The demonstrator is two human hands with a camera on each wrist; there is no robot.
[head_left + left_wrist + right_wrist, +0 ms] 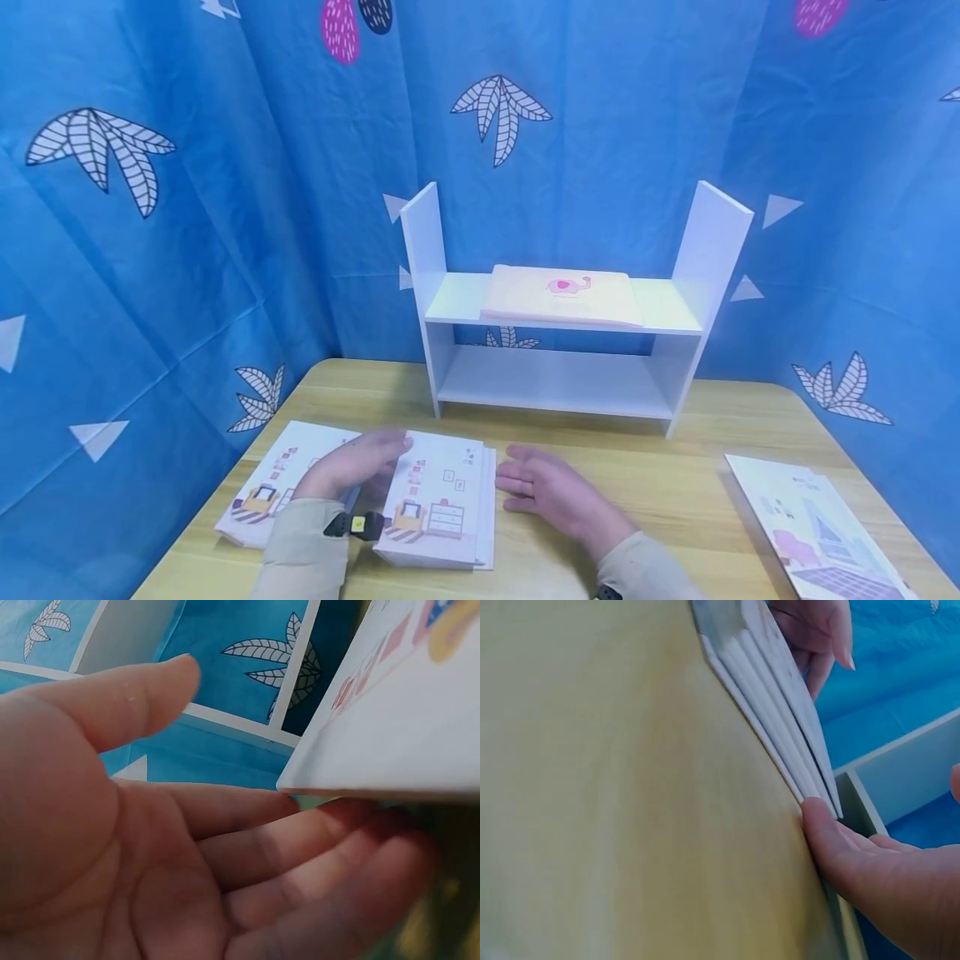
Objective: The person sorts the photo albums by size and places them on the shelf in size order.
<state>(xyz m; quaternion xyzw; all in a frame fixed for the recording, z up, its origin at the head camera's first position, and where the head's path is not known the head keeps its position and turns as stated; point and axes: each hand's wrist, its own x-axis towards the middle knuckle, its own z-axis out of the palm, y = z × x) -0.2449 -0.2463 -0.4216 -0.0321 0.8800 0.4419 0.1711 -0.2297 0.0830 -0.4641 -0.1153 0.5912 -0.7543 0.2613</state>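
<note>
A stack of white illustrated books [438,500] lies on the table between the two hands. At its left edge is the left hand [356,465], fingers extended; in the left wrist view this hand [172,847] has its fingertips against the underside or edge of a book [405,735]. The right hand [558,492] is beside the stack's right edge with loosely extended fingers. In the right wrist view, a fingertip of the right hand [885,877] meets the corner of the several stacked books [772,705], and the left hand [817,634] shows behind them.
Another white book pile [258,479] lies at the left, partly behind the left arm. White books [825,525] lie at the table's right side. A white two-tier shelf [555,379] stands at the back, with a pale elephant-cover book [525,292] on its upper board. Blue curtains surround the table.
</note>
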